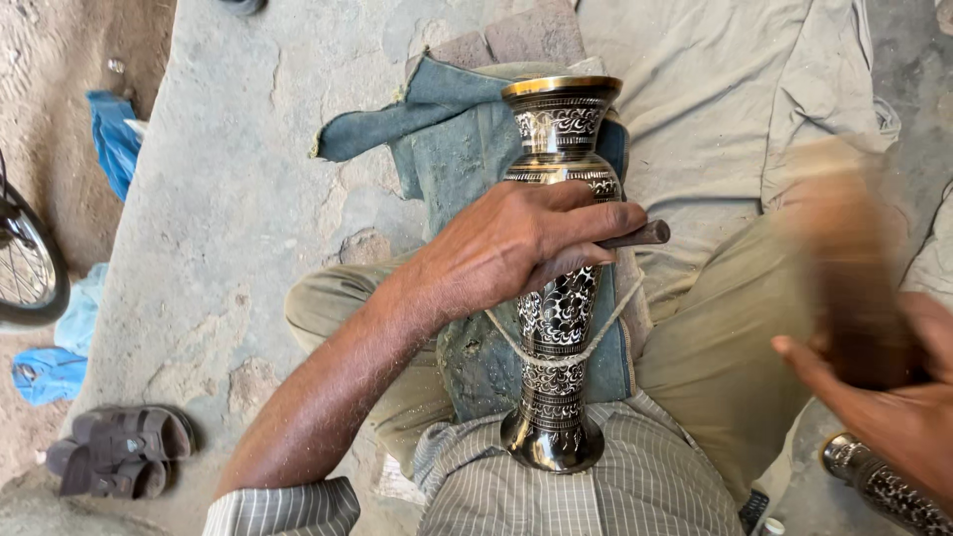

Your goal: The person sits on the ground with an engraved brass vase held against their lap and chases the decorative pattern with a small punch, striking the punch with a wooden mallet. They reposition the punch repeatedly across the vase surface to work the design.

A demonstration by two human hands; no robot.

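Observation:
A tall black and silver engraved metal vase (559, 318) with a gold rim lies along my lap on a blue-grey cloth (457, 149). A cord (596, 342) loops around its middle. My left hand (516, 243) rests on the vase's upper body and grips a thin dark metal rod (640, 235), its tip pointing right. My right hand (884, 397) is at the right, closed around a blurred brown wooden block (849, 268) raised beside my knee.
A second engraved metal piece (879, 486) lies at the lower right. Beige cloth (715, 89) covers the ground ahead. Dark sandals (119, 452) sit at lower left, near a bicycle wheel (30, 263) and blue rags (114, 134).

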